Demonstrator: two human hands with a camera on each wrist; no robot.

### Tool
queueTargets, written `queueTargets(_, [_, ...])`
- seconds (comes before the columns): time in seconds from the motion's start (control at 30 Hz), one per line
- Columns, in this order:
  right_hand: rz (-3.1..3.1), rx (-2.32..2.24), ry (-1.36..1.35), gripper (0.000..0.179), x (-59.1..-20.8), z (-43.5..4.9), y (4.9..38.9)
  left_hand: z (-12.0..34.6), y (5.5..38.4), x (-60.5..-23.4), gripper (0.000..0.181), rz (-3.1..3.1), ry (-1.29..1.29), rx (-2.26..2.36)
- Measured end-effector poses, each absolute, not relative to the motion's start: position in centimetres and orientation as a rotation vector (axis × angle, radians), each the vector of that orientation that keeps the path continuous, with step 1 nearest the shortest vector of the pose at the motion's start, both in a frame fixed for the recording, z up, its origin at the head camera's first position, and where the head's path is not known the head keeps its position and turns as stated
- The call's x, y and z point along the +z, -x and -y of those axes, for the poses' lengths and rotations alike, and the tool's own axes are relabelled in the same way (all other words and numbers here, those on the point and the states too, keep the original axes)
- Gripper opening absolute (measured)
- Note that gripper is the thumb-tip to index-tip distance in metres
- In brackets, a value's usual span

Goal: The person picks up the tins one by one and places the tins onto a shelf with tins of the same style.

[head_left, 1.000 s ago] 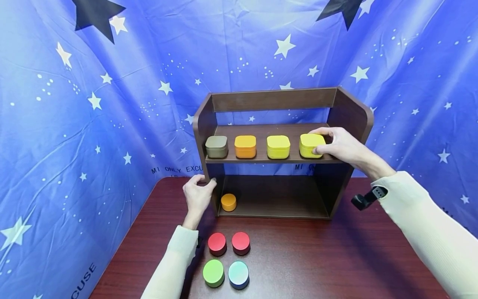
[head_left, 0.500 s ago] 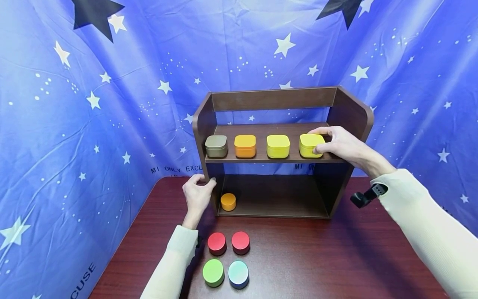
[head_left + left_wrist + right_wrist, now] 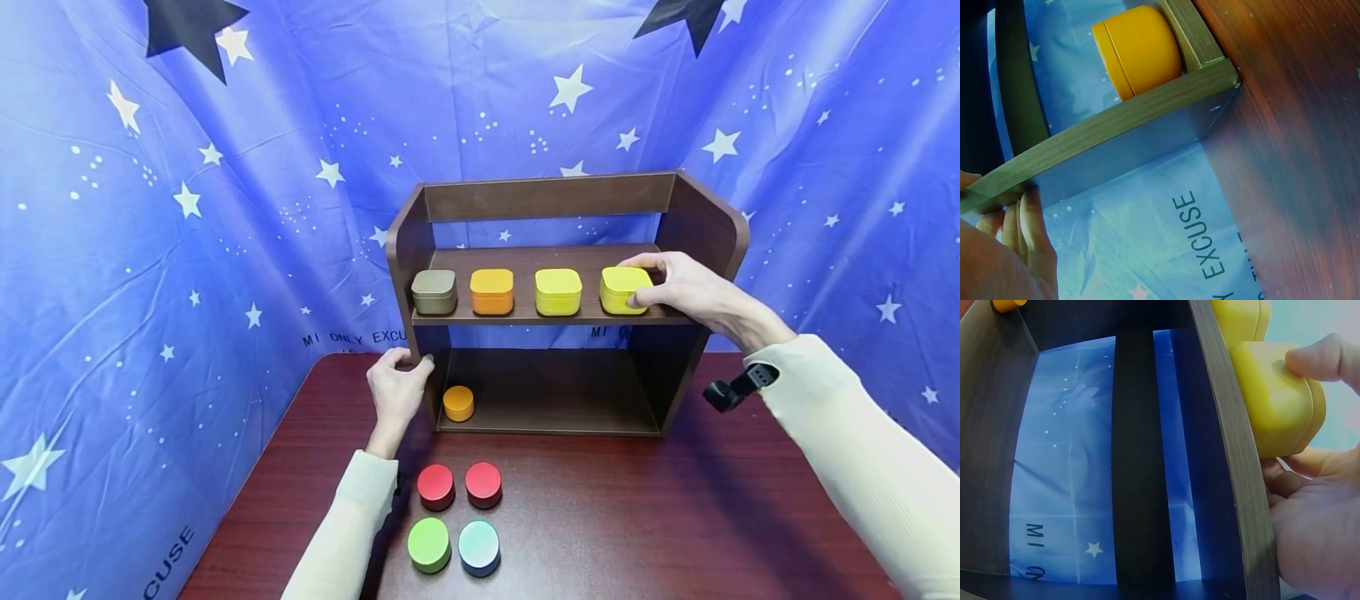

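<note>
A dark wooden two-tier shelf (image 3: 551,198) stands on the table. Its upper board carries a grey-brown tin (image 3: 434,292), an orange tin (image 3: 492,292) and two yellow tins (image 3: 558,292). My right hand (image 3: 678,287) grips the rightmost yellow tin (image 3: 619,289) (image 3: 1272,403), thumb on its front and fingers over its top. My left hand (image 3: 396,387) holds the shelf's left side panel (image 3: 1110,147) near its front edge. A small round orange tin (image 3: 458,403) (image 3: 1137,50) sits in the lower compartment at the left.
On the dark red table (image 3: 637,517) in front of the shelf lie two red round tins (image 3: 436,486), a green one (image 3: 428,545) and a light blue one (image 3: 478,547). Blue star-printed cloth (image 3: 187,250) surrounds the table on the left, back and right.
</note>
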State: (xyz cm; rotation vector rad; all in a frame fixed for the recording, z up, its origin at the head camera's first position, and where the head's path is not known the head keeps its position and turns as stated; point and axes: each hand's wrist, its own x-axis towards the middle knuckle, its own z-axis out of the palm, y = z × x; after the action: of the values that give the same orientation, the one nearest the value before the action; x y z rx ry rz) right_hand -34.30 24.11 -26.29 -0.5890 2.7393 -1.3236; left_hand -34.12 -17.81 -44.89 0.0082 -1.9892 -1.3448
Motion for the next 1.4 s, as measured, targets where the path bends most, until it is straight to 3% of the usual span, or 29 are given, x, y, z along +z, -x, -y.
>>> queueTargets(0.23, [-2.739, -1.343, 0.579, 0.062, -26.4, -24.2, 34.0, 17.8, 34.2, -44.9, 0.012, 1.98, -0.008, -1.337])
queueTargets(0.5, [-2.83, -1.281, 0.5, 0.079, -26.5, -24.1, 33.0, 17.9, 34.2, -45.1, 0.013, 1.991, -0.016, -1.333])
queueTargets(1.4, [-2.885, -1.296, 0.458, 0.083, -27.8, -25.0, 28.5, 17.8, 34.1, -45.1, 0.013, 1.987, -0.021, -1.329])
